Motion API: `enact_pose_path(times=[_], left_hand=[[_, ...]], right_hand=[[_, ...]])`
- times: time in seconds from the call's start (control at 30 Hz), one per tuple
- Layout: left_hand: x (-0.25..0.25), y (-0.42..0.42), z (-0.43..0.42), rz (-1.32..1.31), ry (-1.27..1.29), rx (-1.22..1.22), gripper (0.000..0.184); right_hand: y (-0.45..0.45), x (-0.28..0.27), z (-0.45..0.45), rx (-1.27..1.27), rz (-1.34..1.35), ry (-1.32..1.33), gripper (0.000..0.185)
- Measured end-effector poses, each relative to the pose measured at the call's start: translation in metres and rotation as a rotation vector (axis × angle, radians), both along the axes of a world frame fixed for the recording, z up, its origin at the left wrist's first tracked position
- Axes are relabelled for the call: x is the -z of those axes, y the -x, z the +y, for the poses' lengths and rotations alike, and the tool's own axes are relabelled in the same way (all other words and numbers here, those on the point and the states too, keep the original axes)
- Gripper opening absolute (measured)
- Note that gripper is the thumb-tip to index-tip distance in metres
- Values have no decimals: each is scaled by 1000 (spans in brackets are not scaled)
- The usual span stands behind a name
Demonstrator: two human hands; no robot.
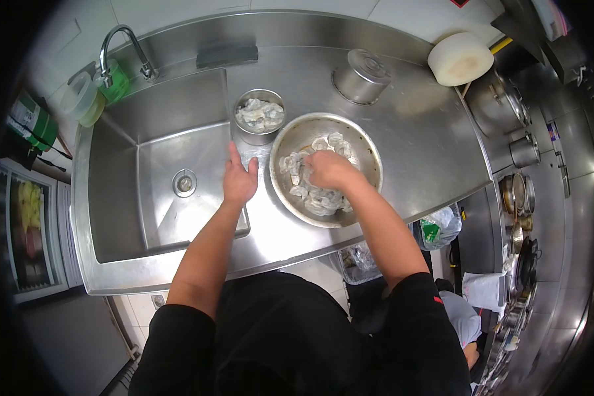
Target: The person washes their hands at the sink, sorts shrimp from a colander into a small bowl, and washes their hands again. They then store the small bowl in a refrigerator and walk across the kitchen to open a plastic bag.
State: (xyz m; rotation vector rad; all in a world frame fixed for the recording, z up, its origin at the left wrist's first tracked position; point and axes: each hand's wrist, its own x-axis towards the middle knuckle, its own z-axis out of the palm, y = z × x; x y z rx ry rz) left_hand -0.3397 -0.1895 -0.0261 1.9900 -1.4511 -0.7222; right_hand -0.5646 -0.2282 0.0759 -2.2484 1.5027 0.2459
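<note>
A wide steel bowl [278, 193] stands on the counter with several raw, greyish shrimp [322, 202] lying in it. Inside this bowl, my right hand [329, 169] reaches down with its fingers curled into the shrimp, so the fingertips are partly hidden. To the left, my left hand [239, 177] hovers by the sink's right edge, fingers stretched out, thumb apart and nothing in it. Just beyond that hand is a smaller round steel container [260, 137], heaped with more pale shrimp [260, 115].
A deep steel sink [158, 148] with a curved faucet [127, 41] lies left. Behind the bowl stands a lidded steel pot [363, 76]. A thick white round block [461, 59] is at the back right. Another person's grey sleeve [460, 317] shows at lower right.
</note>
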Motion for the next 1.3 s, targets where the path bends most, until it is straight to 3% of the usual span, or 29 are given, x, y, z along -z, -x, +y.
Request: enact_pose_path(times=[0.07,0.17,0.27,0.37,0.77,1.3], left_hand=[[1,-1,0,6,-13,-5,78],[-4,-1,1,25,-16,-4,78],[-2,-1,0,32,-24,-9,79],[3,0,-1,20,-3,-9,78],[-12,0,2,45,-74,-5,79],[-4,-1,1,37,17,9,78]], right_hand=[[2,-6,-3,-21,120,-88,31],[38,5,-1,-14,-316,-9,35],[57,-24,10,400,-529,-231,32],[75,-28,15,528,-682,-260,28],[58,-23,22,571,-1081,-392,30],[48,-24,17,642,-943,-299,31]])
